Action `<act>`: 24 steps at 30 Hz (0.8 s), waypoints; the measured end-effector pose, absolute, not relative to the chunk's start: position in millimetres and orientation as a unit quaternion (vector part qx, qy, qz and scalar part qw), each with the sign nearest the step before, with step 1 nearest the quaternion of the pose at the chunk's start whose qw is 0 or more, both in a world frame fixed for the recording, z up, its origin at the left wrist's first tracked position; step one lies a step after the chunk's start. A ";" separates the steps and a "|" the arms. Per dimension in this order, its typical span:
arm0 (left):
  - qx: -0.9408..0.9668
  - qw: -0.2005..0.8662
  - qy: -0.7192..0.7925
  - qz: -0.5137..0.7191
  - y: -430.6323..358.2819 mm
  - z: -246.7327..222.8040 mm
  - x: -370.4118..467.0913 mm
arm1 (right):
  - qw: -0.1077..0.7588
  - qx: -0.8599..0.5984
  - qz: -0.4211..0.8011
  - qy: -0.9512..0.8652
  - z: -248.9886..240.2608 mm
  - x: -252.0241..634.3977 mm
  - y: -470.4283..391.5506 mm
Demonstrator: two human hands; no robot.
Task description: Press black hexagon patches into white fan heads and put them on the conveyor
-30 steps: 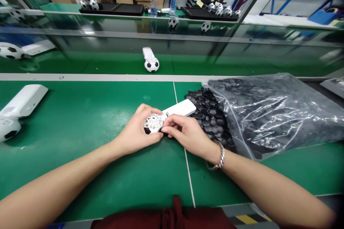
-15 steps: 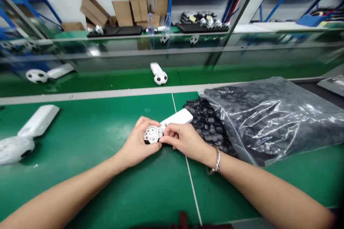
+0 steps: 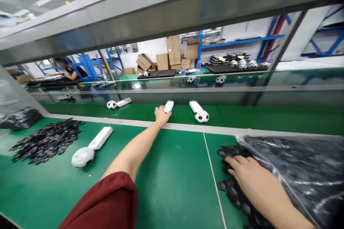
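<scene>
My left hand (image 3: pixel 162 115) stretches far forward over the green belt, its fingers closed around the ball-shaped head of a white football-headed device (image 3: pixel 170 105). The white handle points away from me; the palm hides part of the head. My right hand (image 3: pixel 251 173) lies on a pile of black plastic pieces (image 3: pixel 233 193), fingers extended and slightly apart. Whether a piece is pinched there does not show. Beside that hand a clear plastic bag (image 3: pixel 301 164) holds more black pieces. A second football-headed device (image 3: pixel 201 115) rests on the belt, right of my left hand.
Left on the green table are another white football-headed device (image 3: pixel 84 156) and a heap of black pieces (image 3: pixel 48 141). One more football-headed device (image 3: pixel 112 105) lies farther along the belt. A metal beam (image 3: pixel 161 10) crosses overhead. Another person (image 3: pixel 72 73) sits at the far left.
My left hand has carried the device from the table forward to the belt. My right hand has let go of it and moved right to the black pieces. The view has tilted up and left.
</scene>
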State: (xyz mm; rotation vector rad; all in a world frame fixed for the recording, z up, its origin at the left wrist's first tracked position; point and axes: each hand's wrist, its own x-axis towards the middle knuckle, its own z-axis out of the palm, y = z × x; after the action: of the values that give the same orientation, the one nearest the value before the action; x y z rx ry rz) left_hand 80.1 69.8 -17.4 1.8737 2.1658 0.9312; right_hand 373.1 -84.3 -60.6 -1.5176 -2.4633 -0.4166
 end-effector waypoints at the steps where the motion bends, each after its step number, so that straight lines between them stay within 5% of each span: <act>1: 0.623 0.070 0.719 0.299 72.4 -22.6 78.7 | 0.115 -0.504 -0.138 -0.845 -63.6 374.7 -82.5; 16: 0.600 0.110 0.791 0.047 -147.4 36.8 -129.7 | 0.157 -0.454 -0.077 -0.874 -67.7 366.9 -81.8; 24: 0.674 0.263 0.690 0.035 -171.0 19.8 -57.8 | 0.208 -0.464 -0.009 -0.861 -49.9 343.0 -96.6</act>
State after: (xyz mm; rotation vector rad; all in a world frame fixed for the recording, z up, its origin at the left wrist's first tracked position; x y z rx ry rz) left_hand -57.8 -171.0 19.8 1.8221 1.8664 0.0960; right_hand 343.0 -96.6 -49.9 -1.2910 -2.3964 -0.0251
